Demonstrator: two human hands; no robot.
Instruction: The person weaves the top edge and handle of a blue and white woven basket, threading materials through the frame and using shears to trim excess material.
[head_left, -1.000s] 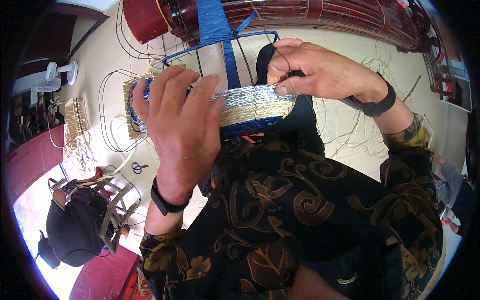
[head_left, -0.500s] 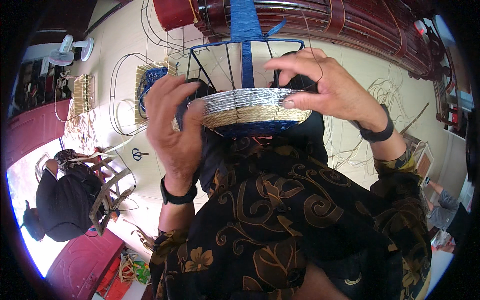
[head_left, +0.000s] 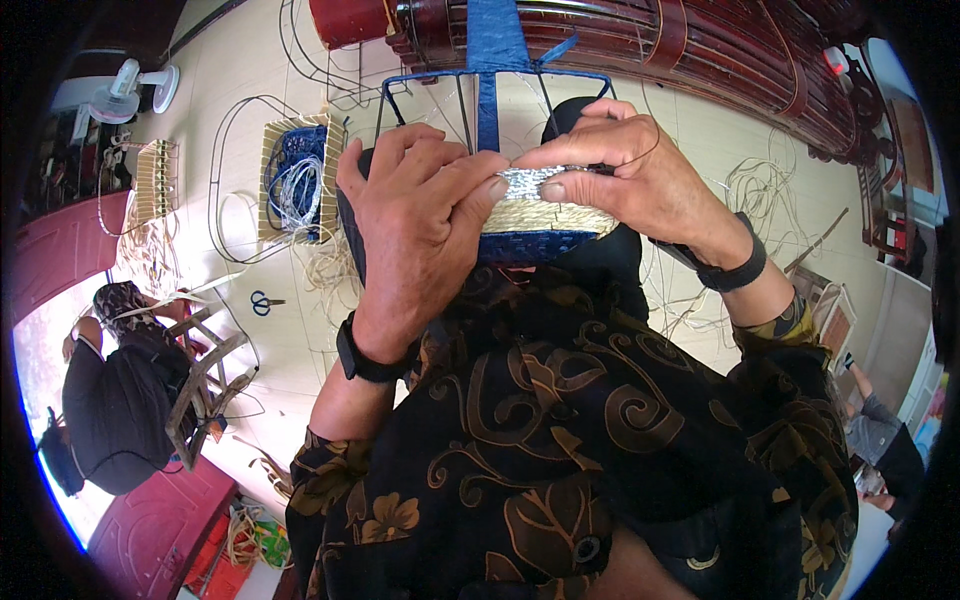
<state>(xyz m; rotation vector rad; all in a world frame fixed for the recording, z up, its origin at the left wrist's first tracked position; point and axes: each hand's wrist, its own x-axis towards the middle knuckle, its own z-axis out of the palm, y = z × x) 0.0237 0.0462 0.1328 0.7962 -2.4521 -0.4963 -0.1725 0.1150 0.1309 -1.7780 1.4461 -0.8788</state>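
On my lap sits a partly woven basket (head_left: 545, 222) with silver, straw-coloured and blue bands, built on a blue wire frame (head_left: 480, 90) with a blue wrapped handle. My left hand (head_left: 415, 225) wraps over the basket's left side, fingertips pressed on the silver weave. My right hand (head_left: 625, 170) pinches the silver strand at the top rim, its fingertips meeting those of the left. Both wrists wear black bands.
A finished woven basket (head_left: 295, 175) holding coiled blue and white cord lies on the tiled floor at left, with wire hoops, loose straw strands and scissors (head_left: 262, 302). A person in black (head_left: 115, 400) sits lower left by a wooden stool. Dark wooden furniture (head_left: 700, 50) stands behind.
My right hand has come down from the frame's upper right to the silver rim, meeting my left hand. The basket now sits more centred and closer in view.
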